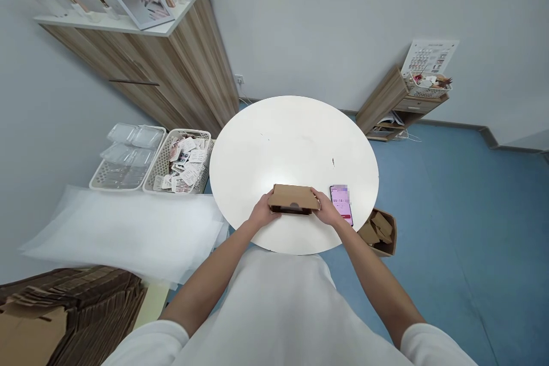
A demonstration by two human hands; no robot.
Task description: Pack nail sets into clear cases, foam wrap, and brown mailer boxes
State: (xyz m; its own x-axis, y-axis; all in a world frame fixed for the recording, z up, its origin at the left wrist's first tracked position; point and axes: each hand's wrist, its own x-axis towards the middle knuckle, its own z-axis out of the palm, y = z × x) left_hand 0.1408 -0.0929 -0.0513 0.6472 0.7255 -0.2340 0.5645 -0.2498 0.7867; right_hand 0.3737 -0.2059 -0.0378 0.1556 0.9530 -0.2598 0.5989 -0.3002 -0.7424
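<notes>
Brown box [294, 198] lies flat near the 6 o'clock edge of the round white counter [291, 137]. Long axis runs 9-to-3, dark open side faces 6. Left hand [262, 214] grips the 9 o'clock end, right hand [326, 210] the 3 o'clock end, fingers curled closed against the cardboard. Phone [342, 204] lies just beside the right hand at 3, screen lit.

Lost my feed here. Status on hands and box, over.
Left hand and right hand grip cardboard box by its ends, at near edge of white round table. Phone beside right hand, apart from box.
</notes>
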